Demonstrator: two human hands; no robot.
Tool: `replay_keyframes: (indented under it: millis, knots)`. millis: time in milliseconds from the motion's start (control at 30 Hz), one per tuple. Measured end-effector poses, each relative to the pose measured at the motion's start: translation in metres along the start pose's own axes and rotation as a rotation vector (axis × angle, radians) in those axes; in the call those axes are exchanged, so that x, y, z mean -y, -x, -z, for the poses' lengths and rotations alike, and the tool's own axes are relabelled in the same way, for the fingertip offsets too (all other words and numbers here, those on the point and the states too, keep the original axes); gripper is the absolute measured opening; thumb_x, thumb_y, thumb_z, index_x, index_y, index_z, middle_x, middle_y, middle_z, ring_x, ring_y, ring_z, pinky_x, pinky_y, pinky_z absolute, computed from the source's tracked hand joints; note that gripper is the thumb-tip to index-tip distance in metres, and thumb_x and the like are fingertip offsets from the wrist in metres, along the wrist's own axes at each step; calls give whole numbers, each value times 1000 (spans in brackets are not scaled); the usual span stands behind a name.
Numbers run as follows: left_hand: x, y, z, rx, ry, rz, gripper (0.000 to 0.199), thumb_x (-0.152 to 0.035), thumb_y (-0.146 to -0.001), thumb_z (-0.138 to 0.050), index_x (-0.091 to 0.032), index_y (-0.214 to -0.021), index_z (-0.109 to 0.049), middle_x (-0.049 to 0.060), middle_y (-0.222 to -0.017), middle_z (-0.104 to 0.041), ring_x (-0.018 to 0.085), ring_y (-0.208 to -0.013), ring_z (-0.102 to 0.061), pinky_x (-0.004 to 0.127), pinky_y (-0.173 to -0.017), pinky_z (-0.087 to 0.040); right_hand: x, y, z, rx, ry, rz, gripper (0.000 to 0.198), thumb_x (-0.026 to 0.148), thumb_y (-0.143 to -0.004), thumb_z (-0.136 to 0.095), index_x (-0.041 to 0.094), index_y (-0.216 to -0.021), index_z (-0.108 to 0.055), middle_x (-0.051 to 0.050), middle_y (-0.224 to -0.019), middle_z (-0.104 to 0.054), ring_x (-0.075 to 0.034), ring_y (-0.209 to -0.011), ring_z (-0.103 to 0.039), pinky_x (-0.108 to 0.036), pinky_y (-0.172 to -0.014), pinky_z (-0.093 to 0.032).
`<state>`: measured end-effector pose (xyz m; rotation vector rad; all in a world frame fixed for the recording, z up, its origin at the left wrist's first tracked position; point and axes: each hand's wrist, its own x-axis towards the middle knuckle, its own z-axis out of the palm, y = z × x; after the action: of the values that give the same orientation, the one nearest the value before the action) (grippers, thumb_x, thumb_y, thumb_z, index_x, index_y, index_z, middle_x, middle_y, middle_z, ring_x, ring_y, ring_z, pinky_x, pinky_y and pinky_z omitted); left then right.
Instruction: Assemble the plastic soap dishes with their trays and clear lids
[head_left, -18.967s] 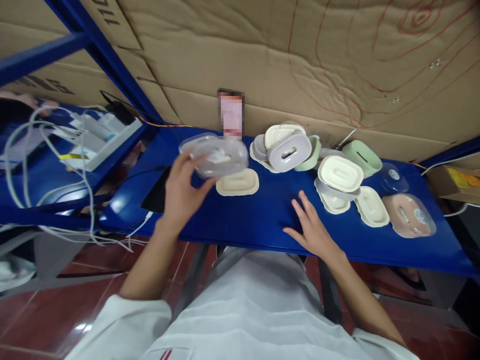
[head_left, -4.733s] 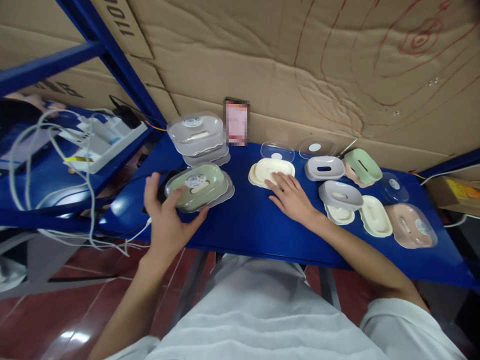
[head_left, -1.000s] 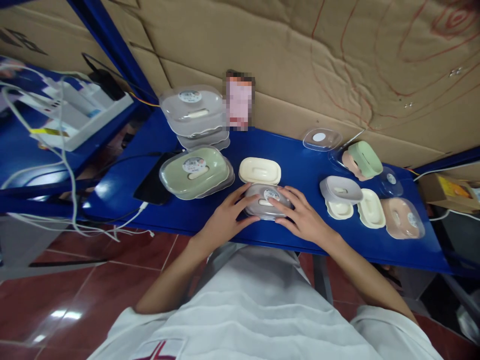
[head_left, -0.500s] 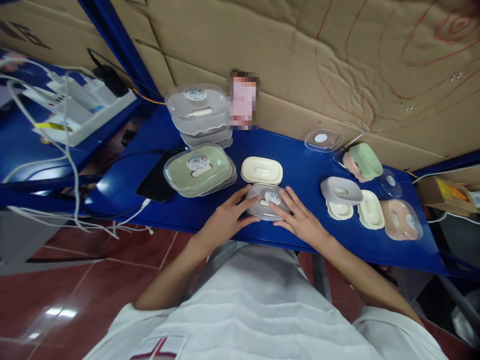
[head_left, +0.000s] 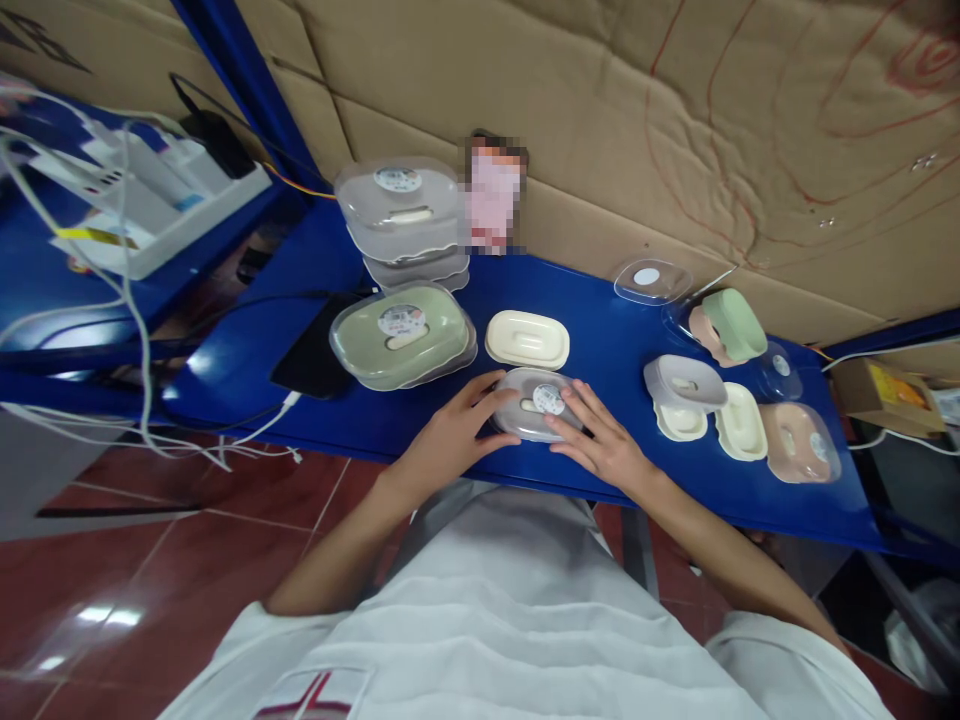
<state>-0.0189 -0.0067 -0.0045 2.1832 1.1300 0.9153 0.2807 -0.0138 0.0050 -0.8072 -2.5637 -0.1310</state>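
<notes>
A grey soap dish (head_left: 531,418) with a clear lid and a round printed label lies near the front edge of the blue table. My left hand (head_left: 459,425) grips its left end, thumb at the front and fingers behind and over the lid. On the right end, my right hand (head_left: 604,438) holds it with the fingers spread across the lid, beside the label. Directly behind it sits an open cream dish (head_left: 527,340). A lidded green soap dish (head_left: 401,335), stacked on another, stands to the left of my hands.
Lidded grey dishes (head_left: 397,215) are stacked at the back left, near a black phone (head_left: 311,350) with a cable. At right lie a lilac tray (head_left: 684,382), cream trays (head_left: 741,422), a lidded pink dish (head_left: 802,445), a green tray (head_left: 735,325) and clear lids (head_left: 652,282).
Both hands stay on the grey soap dish. My right hand has shifted slightly to the right along the lid, leaving the label more exposed. The camera view has moved a little.
</notes>
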Motion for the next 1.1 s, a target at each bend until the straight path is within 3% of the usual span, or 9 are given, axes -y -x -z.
replay_keyframes:
  millis: [200,367,667,833,1100]
  knots:
    - [-1,0,0,-15,-1,-11,56,-45,-97,-79,-26,-147,-60,14,-160,-57,29,-145,-63,45,-119,-56,-2,-2,1,60,9,-31,78,29,-100,-77,26,-170,-42,-18,-174,-42,-40,-165,-33,-60,-127,-49]
    - [2,2,-1,-32,13,-7,58,-48,-98,-77,-25,-148,-59,14,-158,-60,29,-144,-64,45,-117,-57,-2,-4,0,13,-4,14,69,28,-102,-74,25,-166,-48,-19,-172,-43,-40,-163,-38,-62,-127,-47]
    - [2,2,-1,-17,8,-16,57,-44,-99,-77,-26,-149,-58,15,-160,-57,29,-146,-62,46,-118,-56,3,0,0,18,43,-25,92,28,-98,-80,28,-175,-28,-18,-175,-39,-37,-162,-39,-57,-127,-49]
    - [0,4,-1,9,6,-11,57,-43,-99,-78,-26,-149,-57,14,-160,-57,29,-146,-62,45,-120,-55,4,3,3,-10,94,26,98,31,-93,-85,24,-174,-30,-18,-167,-51,-35,-158,-45,-53,-127,-50]
    - [-4,5,-4,55,27,-21,56,-44,-98,-80,-27,-147,-60,12,-161,-57,28,-145,-63,44,-120,-55,6,15,8,-54,49,27,99,30,-89,-89,23,-172,-35,-16,-163,-57,-34,-155,-50,-52,-128,-48]
